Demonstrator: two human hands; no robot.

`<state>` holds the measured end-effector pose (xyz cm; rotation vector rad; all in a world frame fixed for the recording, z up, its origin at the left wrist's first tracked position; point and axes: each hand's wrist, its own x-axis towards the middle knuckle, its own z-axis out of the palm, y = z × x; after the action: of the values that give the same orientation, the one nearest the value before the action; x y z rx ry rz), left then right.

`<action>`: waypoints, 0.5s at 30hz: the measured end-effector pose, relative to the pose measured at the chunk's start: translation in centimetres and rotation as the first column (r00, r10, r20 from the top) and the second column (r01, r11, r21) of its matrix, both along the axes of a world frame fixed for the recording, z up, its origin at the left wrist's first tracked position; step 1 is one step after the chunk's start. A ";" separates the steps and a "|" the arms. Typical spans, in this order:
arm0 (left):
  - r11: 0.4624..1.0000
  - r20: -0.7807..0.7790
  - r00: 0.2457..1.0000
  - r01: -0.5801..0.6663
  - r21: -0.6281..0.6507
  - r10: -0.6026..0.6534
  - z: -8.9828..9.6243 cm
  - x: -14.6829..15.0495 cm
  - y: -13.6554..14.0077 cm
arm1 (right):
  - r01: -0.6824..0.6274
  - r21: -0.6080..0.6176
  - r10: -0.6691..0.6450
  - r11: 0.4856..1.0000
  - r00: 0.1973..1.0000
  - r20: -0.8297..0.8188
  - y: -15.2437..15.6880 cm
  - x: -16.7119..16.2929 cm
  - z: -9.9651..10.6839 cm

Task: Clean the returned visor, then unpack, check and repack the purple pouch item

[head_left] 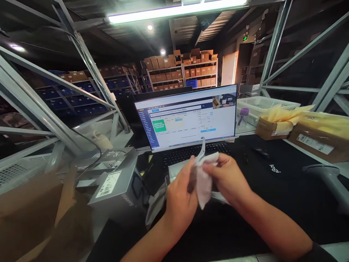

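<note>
In front of the monitor, my left hand is closed around a thin, shiny piece with a curled tip, like the arm of a pair of glasses; the rest is hidden by fingers. My right hand pinches a crumpled white cloth against that piece, and the cloth's lower end hangs between both hands. Behind my left hand a pale box partly shows. A grey pouch lies at its left. Farther left stands a grey carton printed with dark glasses and carrying a white label.
A monitor and black keyboard sit ahead. At right are a mouse, a scanner, cartons of yellow envelopes, a white basket and a purple-capped bottle. An open cardboard box fills the lower left.
</note>
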<state>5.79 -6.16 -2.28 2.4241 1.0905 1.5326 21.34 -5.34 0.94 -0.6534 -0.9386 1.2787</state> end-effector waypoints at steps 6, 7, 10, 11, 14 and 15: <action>1.000 0.000 1.000 0.017 -0.010 -0.017 -0.2 0.3 -0.3 | 0.137 0.037 -0.133 0.990 0.987 -0.088 -0.4 -0.2 -0.4; 0.999 0.018 1.000 0.010 -0.045 -0.009 -0.2 0.1 -0.3 | 0.188 0.064 -0.186 0.980 0.982 -0.042 -0.7 -0.8 -0.8; 0.995 0.066 0.998 -0.008 -0.099 0.014 -0.1 -0.8 -0.2 | 0.293 0.188 -0.324 0.937 0.932 0.163 -1.5 -2.5 -2.2; 0.994 0.074 0.997 -0.007 -0.105 0.015 0.0 -1.1 -0.1 | 0.308 0.248 -0.364 0.919 0.904 0.226 -1.5 -2.7 -2.4; 0.991 0.053 0.999 0.009 -0.134 -0.002 0.5 -1.6 0.3 | 0.236 0.296 -0.333 0.926 0.880 0.339 -1.1 -2.3 -2.3; 0.989 0.030 0.999 0.015 -0.145 -0.011 0.7 -1.5 0.3 | 0.196 0.249 -0.273 0.948 0.905 0.327 -0.8 -1.8 -1.9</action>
<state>4.26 -5.82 -1.59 2.3017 1.1358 1.4270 19.57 -6.18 -0.93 -0.8214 -1.2351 0.8421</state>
